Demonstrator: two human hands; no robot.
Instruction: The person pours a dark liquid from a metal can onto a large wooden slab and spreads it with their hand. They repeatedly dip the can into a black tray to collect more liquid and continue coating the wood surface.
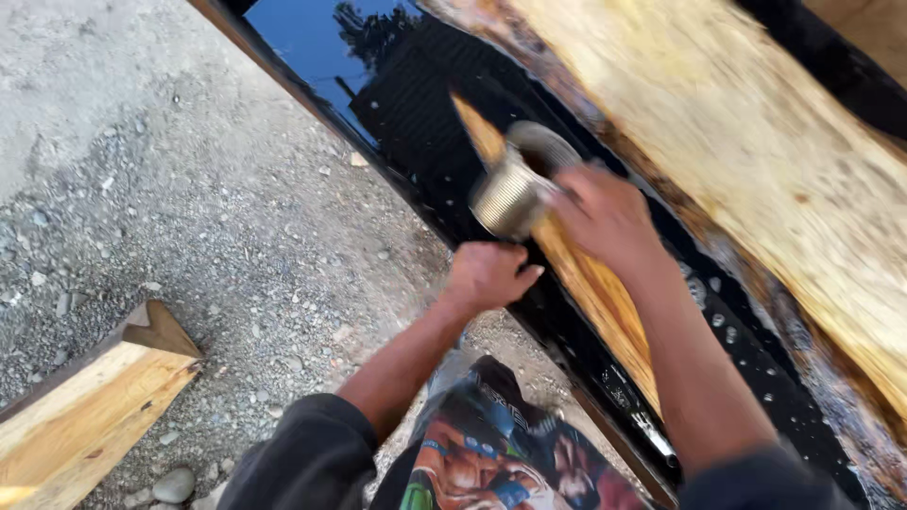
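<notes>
Tin can tipping over the black pour

Gripping a ribbed tin can [515,189] in the right hand [605,212], fingers wrapped around its side, mouth tilting up and away from the palm. Clenching the left hand [487,274] just below the can, fist closed on the dark frame edge [416,203], or so it seems. Lying under the can, a wooden strip [590,283], long axis running back toward the wrist over glossy black resin [397,85]
</notes>
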